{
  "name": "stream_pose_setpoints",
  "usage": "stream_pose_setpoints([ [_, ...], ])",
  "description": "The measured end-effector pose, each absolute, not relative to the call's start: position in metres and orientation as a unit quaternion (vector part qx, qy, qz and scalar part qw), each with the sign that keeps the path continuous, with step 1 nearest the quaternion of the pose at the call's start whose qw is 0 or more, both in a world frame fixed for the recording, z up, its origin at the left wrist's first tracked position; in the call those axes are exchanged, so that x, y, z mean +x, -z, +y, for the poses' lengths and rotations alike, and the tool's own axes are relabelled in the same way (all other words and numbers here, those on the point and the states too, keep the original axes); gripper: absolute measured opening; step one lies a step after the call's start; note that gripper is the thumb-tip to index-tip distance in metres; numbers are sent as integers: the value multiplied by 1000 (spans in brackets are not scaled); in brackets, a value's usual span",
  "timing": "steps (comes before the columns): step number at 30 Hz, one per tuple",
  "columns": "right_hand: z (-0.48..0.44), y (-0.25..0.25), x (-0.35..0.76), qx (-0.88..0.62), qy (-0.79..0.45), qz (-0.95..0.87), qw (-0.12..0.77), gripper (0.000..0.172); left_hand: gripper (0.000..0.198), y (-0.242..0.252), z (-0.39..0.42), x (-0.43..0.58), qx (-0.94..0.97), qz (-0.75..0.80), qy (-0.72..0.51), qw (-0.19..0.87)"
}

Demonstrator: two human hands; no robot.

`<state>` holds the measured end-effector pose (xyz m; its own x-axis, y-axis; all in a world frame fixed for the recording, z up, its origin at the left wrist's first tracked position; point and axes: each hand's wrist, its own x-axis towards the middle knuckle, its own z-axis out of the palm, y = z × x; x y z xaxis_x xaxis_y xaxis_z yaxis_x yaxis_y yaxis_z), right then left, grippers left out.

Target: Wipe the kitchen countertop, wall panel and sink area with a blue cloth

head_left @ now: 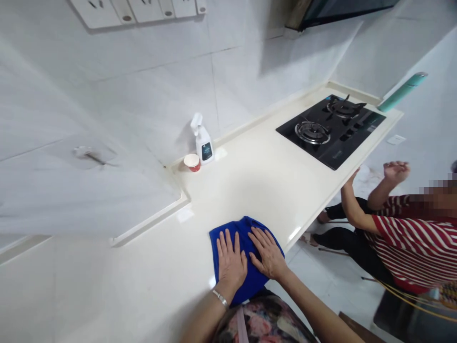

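Note:
A blue cloth (pixel 237 228) lies spread on the cream countertop (pixel 243 190), close to its front edge. My left hand (pixel 230 259) rests flat on the left part of the cloth, fingers stretched out; a metal bracelet circles that wrist. Flat on the cloth's right part is my right hand (pixel 267 252), its fingers slightly spread. Neither hand grips anything. Part of the cloth is hidden under my palms, and its near end hangs toward my patterned clothing.
A white spray bottle (pixel 204 143) and a red-and-white paper cup (pixel 193 162) stand by the wall. Farther right is a black gas stove (pixel 330 128), with a green cylinder (pixel 403 91) beyond it. A seated person in a striped shirt (pixel 417 238) is beside the counter.

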<state>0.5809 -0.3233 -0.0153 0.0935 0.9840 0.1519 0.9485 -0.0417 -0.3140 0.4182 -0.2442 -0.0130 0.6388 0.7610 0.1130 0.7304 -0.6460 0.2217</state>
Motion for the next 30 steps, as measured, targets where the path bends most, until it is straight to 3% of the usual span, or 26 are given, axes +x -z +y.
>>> stream_pose_setpoints([
  [15,-313,31,670,-827,34,-549,118,72,74,7,-188,558,944,276,-96,154],
  [21,-270,35,704,-852,86,-507,97,74,67,10,-158,607,937,280,-131,162],
  [30,-174,56,772,-871,129,-454,137,69,59,25,-77,679,911,336,-162,177],
])
